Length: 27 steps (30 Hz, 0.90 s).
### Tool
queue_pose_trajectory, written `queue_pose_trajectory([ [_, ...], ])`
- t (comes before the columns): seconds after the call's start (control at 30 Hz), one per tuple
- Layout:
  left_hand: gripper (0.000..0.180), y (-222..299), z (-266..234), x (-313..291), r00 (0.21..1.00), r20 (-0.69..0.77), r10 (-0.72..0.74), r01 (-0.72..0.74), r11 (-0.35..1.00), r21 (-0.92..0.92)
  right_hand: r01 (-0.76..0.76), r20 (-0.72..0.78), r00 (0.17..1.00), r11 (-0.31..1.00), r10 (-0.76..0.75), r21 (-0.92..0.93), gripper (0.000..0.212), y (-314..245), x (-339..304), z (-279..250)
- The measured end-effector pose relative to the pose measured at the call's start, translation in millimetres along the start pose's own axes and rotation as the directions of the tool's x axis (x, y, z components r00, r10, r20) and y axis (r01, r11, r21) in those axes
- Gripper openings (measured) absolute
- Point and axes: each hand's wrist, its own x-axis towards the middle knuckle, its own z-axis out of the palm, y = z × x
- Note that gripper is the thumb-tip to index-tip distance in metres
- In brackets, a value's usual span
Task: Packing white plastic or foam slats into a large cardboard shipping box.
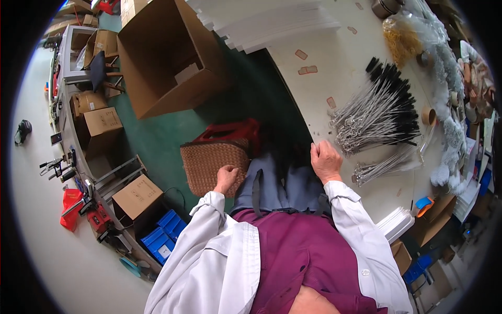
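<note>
My left hand (pixel 226 178) is loosely closed, with its fingers curled in, and nothing shows in it. It hovers over a woven straw-like seat cover or basket (pixel 212 163), which sits against a red plastic stool (pixel 230 131). My right hand (pixel 326 158) is also curled closed at the edge of the white table (pixel 293 31), with nothing visible in it. Just right of it lies a big pile of thin wire brushes (pixel 374 110) with black bristle ends and looped wire ends. A smaller bundle of wire pieces (pixel 384 166) lies nearer to me.
A large open cardboard box (pixel 162 57) stands ahead on the green floor. White sheets (pixel 272 23) are stacked at the table's far end. Clear plastic bags (pixel 439 63) line its right side, by a tape roll (pixel 429 116). Blue crates (pixel 163 235) and smaller cartons (pixel 137 197) stand left.
</note>
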Motion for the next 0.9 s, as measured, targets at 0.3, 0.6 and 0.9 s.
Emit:
queue_pose_trajectory([
  [0.3, 0.025, 37, -13, 2, 1.000, 0.008, 0.001, 0.001, 0.985, -0.174, -0.023, 0.034, 0.999, 0.999, 0.024, -0.044, 0.026, 11, -16, -10],
  [0.6, 0.025, -9, 16, -25, 0.991, 0.054, -0.124, 0.131, 0.979, -0.158, -0.066, 0.167, 0.984, 0.998, 0.063, 0.012, 0.024, 1, -45, -29],
  [0.9, 0.019, 31, 0, -43, 0.996, -0.075, 0.045, -0.070, 0.925, -0.374, -0.160, 0.346, 0.925, 0.987, 0.156, -0.018, 0.023, 4, -94, -44],
])
